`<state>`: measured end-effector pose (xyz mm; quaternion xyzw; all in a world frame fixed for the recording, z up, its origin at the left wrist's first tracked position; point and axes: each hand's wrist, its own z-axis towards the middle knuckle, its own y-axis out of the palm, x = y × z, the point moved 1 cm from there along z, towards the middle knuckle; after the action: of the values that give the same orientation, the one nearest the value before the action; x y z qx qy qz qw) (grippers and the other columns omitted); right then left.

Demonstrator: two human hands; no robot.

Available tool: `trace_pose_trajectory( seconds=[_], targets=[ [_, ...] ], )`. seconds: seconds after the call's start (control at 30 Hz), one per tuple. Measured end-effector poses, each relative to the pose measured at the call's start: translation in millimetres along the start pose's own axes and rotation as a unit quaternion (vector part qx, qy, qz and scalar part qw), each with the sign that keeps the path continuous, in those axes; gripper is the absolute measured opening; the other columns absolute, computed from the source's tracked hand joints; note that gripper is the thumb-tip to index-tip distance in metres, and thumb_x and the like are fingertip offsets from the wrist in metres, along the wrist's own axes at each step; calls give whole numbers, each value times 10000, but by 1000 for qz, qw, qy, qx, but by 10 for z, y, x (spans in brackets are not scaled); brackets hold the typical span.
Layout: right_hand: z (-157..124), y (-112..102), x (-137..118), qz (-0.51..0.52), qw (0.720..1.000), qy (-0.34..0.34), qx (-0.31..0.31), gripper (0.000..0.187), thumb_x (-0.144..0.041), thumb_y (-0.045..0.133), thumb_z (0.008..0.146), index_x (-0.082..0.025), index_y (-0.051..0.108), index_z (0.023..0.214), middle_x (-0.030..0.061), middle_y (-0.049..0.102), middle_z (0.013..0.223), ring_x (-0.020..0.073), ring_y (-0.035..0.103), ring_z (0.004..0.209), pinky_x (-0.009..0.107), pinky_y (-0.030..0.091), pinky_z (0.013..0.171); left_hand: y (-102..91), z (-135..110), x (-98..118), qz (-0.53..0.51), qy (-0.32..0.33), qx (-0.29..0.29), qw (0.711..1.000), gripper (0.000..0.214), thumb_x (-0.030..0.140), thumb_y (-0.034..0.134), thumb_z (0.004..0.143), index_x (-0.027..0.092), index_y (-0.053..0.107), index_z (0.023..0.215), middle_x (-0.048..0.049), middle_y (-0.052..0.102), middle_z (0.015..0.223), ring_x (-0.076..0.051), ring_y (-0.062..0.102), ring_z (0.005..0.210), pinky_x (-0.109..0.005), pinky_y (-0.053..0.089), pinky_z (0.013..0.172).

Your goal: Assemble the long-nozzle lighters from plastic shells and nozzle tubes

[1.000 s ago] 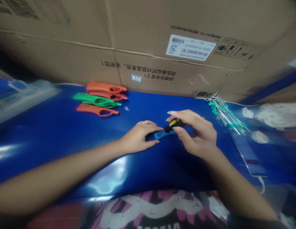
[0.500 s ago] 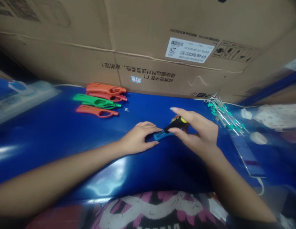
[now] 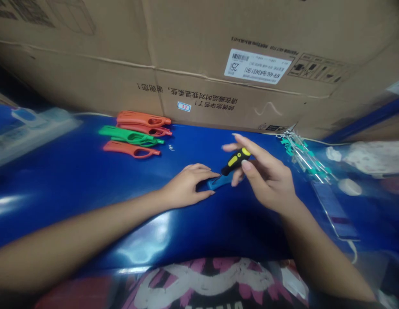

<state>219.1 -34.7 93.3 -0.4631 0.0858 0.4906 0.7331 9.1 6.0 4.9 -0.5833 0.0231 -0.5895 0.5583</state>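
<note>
My left hand [image 3: 190, 185] rests on the blue table, its thumb and forefinger gripping the near end of a blue plastic lighter casing [image 3: 215, 183]. A short screwdriver [image 3: 235, 161] with a black and yellow handle leans to the right, its tip down on that casing. At its handle is my right hand [image 3: 267, 171], thumb against the handle's upper end and fingers loosely spread around it. The far part of the casing is partly hidden behind the right hand's fingers. Whether a screw sits under the tip I cannot make out.
Orange and green lighter casings [image 3: 131, 151] lie at the back left, with several tiny screws [image 3: 170, 147] beside them. A big cardboard box [image 3: 193, 56] walls off the back. To the right are metal rods with green parts [image 3: 305, 156] and a phone [image 3: 336, 212] on a cable.
My right hand's fingers have loosened and spread on the screwdriver handle, so more of the handle shows. The left hand and the blue casing stay in place.
</note>
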Motion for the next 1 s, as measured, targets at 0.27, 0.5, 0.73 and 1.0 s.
trace_pose_trajectory(
  seconds=[0.27, 0.5, 0.73, 1.0],
  targets=[
    [0, 7, -18, -22, 999, -31, 32, 432, -257, 549, 996, -307, 567, 1426, 88, 687, 1215, 132, 646, 670, 312, 595, 636, -8, -4, 1, 0, -1, 0, 1000, 444, 320, 729, 866, 230, 646, 1292, -86, 710, 1227, -269, 602, 1203, -475, 460, 1054],
    [-6, 36, -40, -53, 993, -64, 78, 312, -251, 725, 887, -293, 725, 1197, 44, 690, 943, 130, 607, 647, 280, 565, 599, -3, -6, -5, -6, -9, -1, 1000, 444, 315, 737, 857, 247, 648, 1287, -75, 709, 1230, -272, 595, 1215, -484, 451, 1067],
    [-26, 80, 10, 89, 996, 14, -18, 451, -224, 448, 1034, -345, 494, 1466, 81, 637, 1293, 79, 575, 556, 288, 567, 555, -9, -7, -4, -6, -8, -5, 1000, 443, 318, 735, 860, 239, 650, 1288, -79, 707, 1218, -267, 595, 1208, -473, 456, 1054],
    [-23, 61, 21, 16, 998, -24, 53, 415, -259, 498, 1015, -311, 566, 1422, 99, 655, 1277, 134, 650, 695, 329, 590, 642, -9, -1, 4, -4, -7, -3, 1000, 441, 316, 733, 857, 247, 651, 1285, -77, 709, 1235, -271, 599, 1210, -484, 454, 1061]
  ],
)
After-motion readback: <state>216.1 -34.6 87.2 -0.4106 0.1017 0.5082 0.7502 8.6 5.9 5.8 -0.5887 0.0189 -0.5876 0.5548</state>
